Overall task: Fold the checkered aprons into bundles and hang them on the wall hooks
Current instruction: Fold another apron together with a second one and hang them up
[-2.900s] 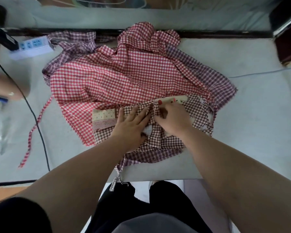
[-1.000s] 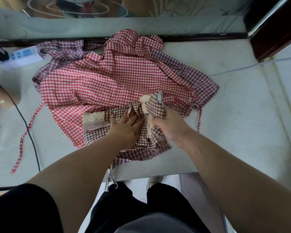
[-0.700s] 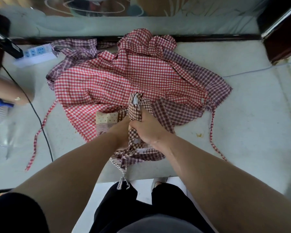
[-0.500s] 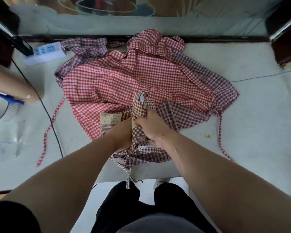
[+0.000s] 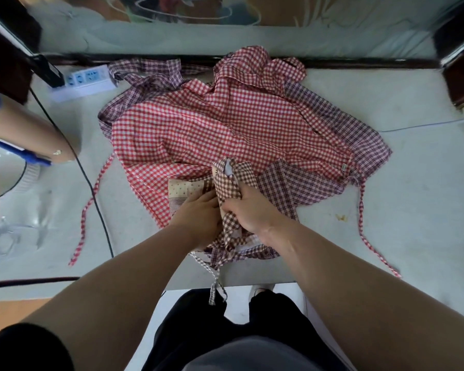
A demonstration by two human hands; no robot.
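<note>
A brown-and-white checkered apron (image 5: 227,183) is bunched into a narrow roll at the near edge of the grey table (image 5: 402,199). My right hand (image 5: 249,210) grips the roll around its middle. My left hand (image 5: 198,212) presses against its left side, with its fingers hidden behind the fabric. A cream dotted patch (image 5: 185,190) of this apron shows left of the roll, and one tie (image 5: 214,287) hangs over the table edge. Beneath lie a red-and-white checkered apron (image 5: 212,124) spread wide and a purple checkered apron (image 5: 300,183).
A white power strip (image 5: 83,80) sits at the back left with a black cable (image 5: 91,183) running down the table. Another person's forearm (image 5: 30,129) holding a blue object is at the left edge. Red ties trail left (image 5: 91,210) and right (image 5: 364,223).
The brown apron's right half was lifted and folded over to the left, then gathered into an upright roll. My right hand has closed around it and my left hand moved against its side.
</note>
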